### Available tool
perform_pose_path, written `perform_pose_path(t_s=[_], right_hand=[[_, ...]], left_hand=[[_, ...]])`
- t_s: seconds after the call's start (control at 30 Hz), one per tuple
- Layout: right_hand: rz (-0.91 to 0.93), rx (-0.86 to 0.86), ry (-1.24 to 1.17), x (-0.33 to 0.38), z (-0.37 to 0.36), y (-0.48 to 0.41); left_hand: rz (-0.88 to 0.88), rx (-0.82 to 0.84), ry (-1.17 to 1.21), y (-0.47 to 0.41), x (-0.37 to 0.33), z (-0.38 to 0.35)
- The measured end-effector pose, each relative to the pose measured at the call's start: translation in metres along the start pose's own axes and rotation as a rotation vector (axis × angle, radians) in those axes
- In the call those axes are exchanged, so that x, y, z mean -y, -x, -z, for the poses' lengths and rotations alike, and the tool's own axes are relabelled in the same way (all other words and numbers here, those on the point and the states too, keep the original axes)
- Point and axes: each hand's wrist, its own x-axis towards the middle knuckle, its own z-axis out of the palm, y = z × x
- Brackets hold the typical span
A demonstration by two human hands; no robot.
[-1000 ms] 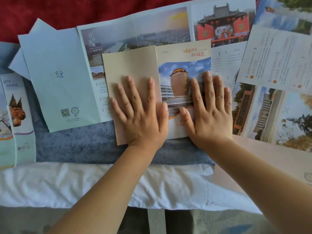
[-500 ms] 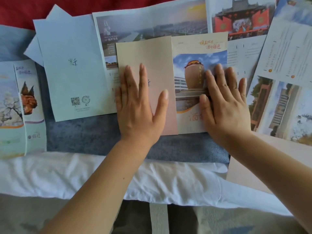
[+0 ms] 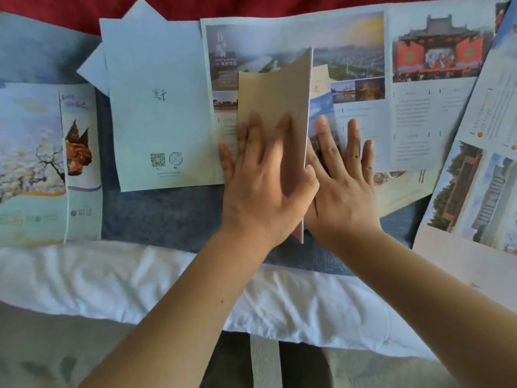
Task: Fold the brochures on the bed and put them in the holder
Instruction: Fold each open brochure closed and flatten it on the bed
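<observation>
Beige brochure flap (image 3: 275, 107) stands lifted, gripped by the left hand (image 3: 263, 186); right hand (image 3: 340, 180) lies flat, fingers spread.

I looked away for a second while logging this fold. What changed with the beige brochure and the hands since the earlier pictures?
The left hand has lifted the beige panel off the bed and is swinging it rightward over the picture panel; it stands nearly on edge. The right hand has stayed flat on that picture panel. The other brochures look unmoved.
</observation>
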Motion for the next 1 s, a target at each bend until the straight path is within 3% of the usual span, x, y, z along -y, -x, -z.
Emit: perform_pose_path(t_s=[0.2,0.4,0.53,0.67,0.87,1.0], right_hand=[[-0.011,-0.011,0.008,0.017,-0.006,-0.003],[0.107,-0.046,-0.069,0.045,-0.005,-0.004],[0.148,-0.017,-0.089,0.079,-0.011,-0.006],[0.192,-0.015,-0.043,0.106,-0.018,-0.011],[0.175,-0.066,0.0,0.129,-0.031,-0.016],[0.163,-0.093,0.022,0.129,-0.039,-0.015]], left_hand=[[-0.012,-0.038,0.106,0.009,-0.001,0.026],[0.15,-0.259,0.161,0.029,0.016,0.059],[0.189,-0.376,-0.072,0.032,0.047,0.08],[0.229,-0.378,-0.202,0.03,0.086,0.082],[0.018,-0.363,-0.31,0.032,0.132,0.052],[0.015,-0.337,-0.372,0.03,0.145,0.033]])
